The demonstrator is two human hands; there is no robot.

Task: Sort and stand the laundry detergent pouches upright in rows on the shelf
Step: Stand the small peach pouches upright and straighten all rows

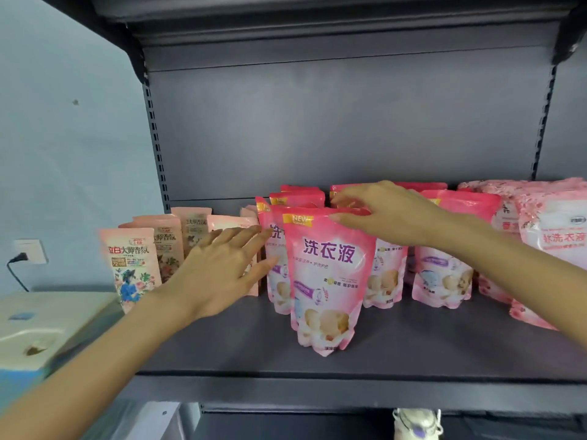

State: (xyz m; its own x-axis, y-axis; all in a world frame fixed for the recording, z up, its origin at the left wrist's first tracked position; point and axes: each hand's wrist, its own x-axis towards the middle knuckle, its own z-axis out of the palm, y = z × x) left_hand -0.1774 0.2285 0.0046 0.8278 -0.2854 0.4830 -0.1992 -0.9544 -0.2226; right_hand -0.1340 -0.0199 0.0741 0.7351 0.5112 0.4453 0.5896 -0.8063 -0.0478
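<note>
Head view. The dark grey shelf (pixel 413 347) carries three groups of pouches: pale floral pouches (pixel 133 265) at left, bright pink detergent pouches (pixel 441 274) in the centre, and mottled pink-and-white packs (pixel 552 236) at right. The front pink pouch (pixel 327 281) stands upright on its base gusset, forward of its row, with its top seal tilted slightly back.

The left hand (pixel 219 271) is open, fingers spread, its fingertips (pixel 266 231) at the left edge of the pink pouch just behind the front one; contact cannot be confirmed. The right hand (pixel 390 211) is open, palm down, over the top seals of the front pouch and the pouch behind it; it grips nothing visible.

Handling, as a judgement: the pouches appear liquid-filled, so expect them to be moderately heavy, soft-walled, glossy and slippery. The body bulges low and will deform under pressure. Take hold at the flat top seal or by both side seams. Seat the base gusset flat; otherwise the pouch may slump or topple its neighbours.
</note>
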